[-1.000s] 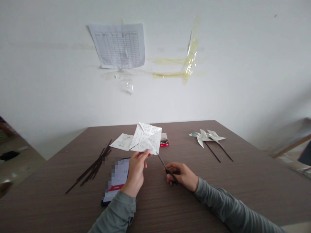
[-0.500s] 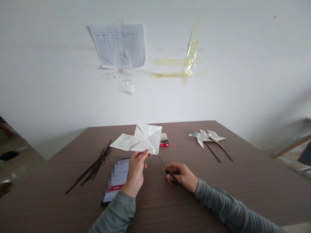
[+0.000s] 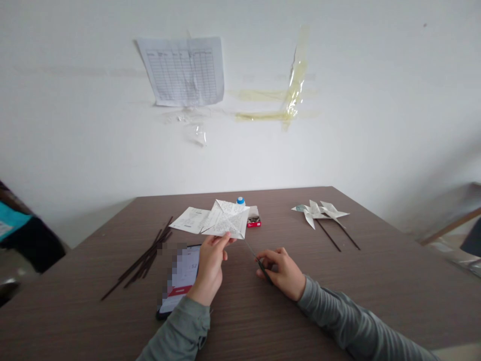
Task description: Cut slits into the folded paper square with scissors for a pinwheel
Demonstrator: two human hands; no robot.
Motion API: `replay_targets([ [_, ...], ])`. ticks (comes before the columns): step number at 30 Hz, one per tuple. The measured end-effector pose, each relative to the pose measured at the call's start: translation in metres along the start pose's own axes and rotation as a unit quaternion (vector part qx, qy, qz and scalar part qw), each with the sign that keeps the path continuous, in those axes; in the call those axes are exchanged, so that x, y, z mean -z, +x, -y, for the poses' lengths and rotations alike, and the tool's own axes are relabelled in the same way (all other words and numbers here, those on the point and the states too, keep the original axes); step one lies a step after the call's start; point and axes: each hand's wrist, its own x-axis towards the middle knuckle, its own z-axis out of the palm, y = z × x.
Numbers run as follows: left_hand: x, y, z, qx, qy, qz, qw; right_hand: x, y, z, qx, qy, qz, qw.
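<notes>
The desk (image 3: 240, 321) spreads beneath the paper (image 3: 227, 218). At the paper's near edge, my left hand (image 3: 211, 265) pinches it; nearer me and to its right, my right hand (image 3: 282, 273) is curled round the scissors (image 3: 265, 273). Their tip is at the paper's near right corner, though from here I can't tell how far apart the blades are. I judge this step to be snipping inward along the corner crease; the next move calls for steady paper and a cut stopping short of its centre. Just right of the paper sits a small red box (image 3: 254, 224).

Paper (image 3: 228, 218) — between sticks (image 3: 146, 258) and pinwheels (image 3: 318, 210)
</notes>
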Motion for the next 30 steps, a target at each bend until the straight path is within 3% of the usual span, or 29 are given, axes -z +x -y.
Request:
replay_targets([
  [6, -0.002, -0.002, -0.004, 0.010, -0.018, 0.008, 1.000, 0.001, 0.001, 0.001, -0.003, -0.008, 0.001, 1.000],
  [10, -0.005, -0.006, -0.011, 0.019, -0.031, 0.001, 0.999, 0.000, 0.003, 0.000, -0.007, 0.115, 0.028, 0.993],
  [14, -0.007, -0.008, -0.014, 0.017, -0.032, -0.003, 0.999, -0.002, 0.004, 0.000, -0.048, 0.268, 0.083, 0.959],
  [17, -0.006, -0.008, -0.015, 0.017, -0.030, 0.004, 0.999, -0.002, 0.004, 0.001, -0.066, 0.322, 0.099, 0.939],
  [30, -0.006, -0.009, -0.015, 0.021, -0.016, 0.025, 0.999, 0.001, 0.004, 0.008, -0.073, 0.371, 0.115, 0.918],
])
